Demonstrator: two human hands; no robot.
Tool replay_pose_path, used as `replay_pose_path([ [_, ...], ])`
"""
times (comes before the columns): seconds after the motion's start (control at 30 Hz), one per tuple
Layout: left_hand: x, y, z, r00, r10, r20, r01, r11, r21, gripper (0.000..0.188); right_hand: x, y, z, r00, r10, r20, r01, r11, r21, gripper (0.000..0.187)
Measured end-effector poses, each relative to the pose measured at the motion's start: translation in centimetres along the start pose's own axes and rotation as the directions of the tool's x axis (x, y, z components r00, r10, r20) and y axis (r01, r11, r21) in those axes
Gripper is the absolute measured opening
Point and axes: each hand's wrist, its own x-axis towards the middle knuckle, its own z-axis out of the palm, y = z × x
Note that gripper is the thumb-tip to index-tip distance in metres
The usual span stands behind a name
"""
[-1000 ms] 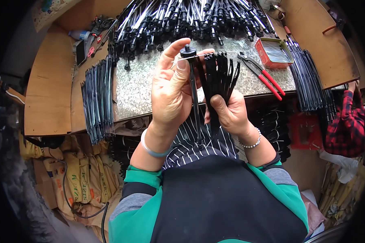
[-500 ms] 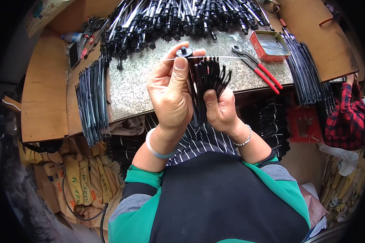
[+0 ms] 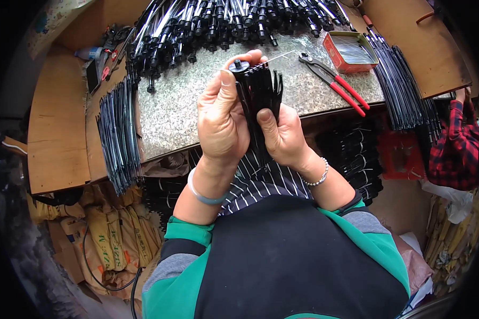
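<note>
My left hand (image 3: 222, 114) is closed, thumb and fingers pinching a black round hub (image 3: 239, 66) with a short stub on top. A thin metal wire runs past the hub and through the top ends of several flat black strips, which look like umbrella ribs (image 3: 261, 87). My right hand (image 3: 283, 130) is closed around the rib bundle below, its thumb lying across the front. The wire's free end slants up to the right over the table, bent near its tip. The lower parts of the ribs are partly hidden behind my hands.
Red-handled pliers (image 3: 346, 95) lie right on the speckled tabletop (image 3: 167, 114), near a red tin (image 3: 351, 68) of wires. A pile of rods with black ends (image 3: 218, 26) fills the back. Rib bundles (image 3: 117, 138) hang at both sides. A person's plaid sleeve (image 3: 455, 127) shows far right.
The ribs have moved left along the wire, closing up against the hub. My right hand has shifted left with them, and the wire's right end now points higher.
</note>
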Motion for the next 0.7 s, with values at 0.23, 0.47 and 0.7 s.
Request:
replay_pose_path([
  [0.23,-0.1,-0.1,-0.2,0.999,-0.013,0.045,0.013,1.0,-0.006,0.037,0.3,0.2,0.2,0.999,-0.013,-0.041,0.011,0.999,-0.048,0.039],
  [0.47,0.4,0.1,-0.2,1.0,-0.01,0.014,0.009,0.999,0.036,0.031,0.1,0.8,0.3,0.985,-0.15,-0.09,0.139,0.984,-0.109,0.033],
  [0.7,-0.3,-1.0,0.7,0.928,0.371,-0.022,-0.297,0.776,0.556,0.029,-0.4,0.9,0.5,0.979,-0.155,-0.135,0.104,0.94,-0.325,0.038],
])
